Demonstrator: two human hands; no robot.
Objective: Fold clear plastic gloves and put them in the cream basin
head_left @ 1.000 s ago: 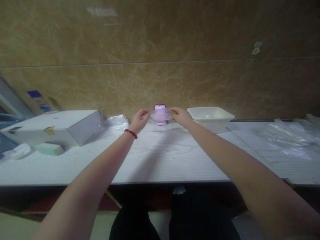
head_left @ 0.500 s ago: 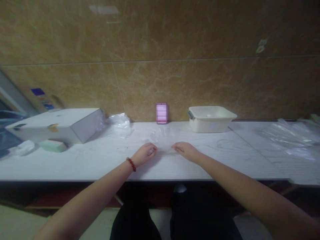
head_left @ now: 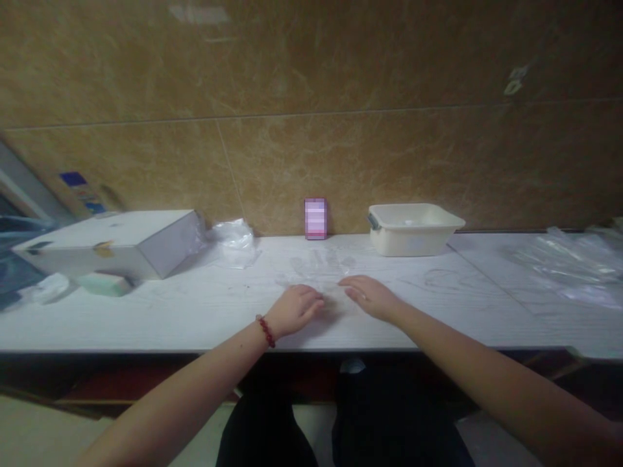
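Note:
A clear plastic bag (head_left: 318,263) lies on the white wood-grain table in front of me, thin and hard to make out. At its near left side is my left hand (head_left: 296,309), palm down, with thumb and fingers apart and a red bead bracelet on the wrist. From the right, my right hand (head_left: 370,297) reaches to the bag's near right edge, fingers stretched out and thumb separate from them. Its fingertips seem to touch the plastic; contact is blurred. I see nothing gripped in either hand.
Against the wall stands a phone (head_left: 316,219). A cream plastic tub (head_left: 413,240) with a grey handle is right of it. Clear plastic bags (head_left: 574,259) lie far right. On the left are a white box (head_left: 111,243), crumpled plastic (head_left: 234,243) and a pale green block (head_left: 104,284).
My left hand has moved right and slightly nearer to me, its fingers loosening from a curled grip. The right hand has shifted slightly right, its fingers opening out. The bag looks more spread.

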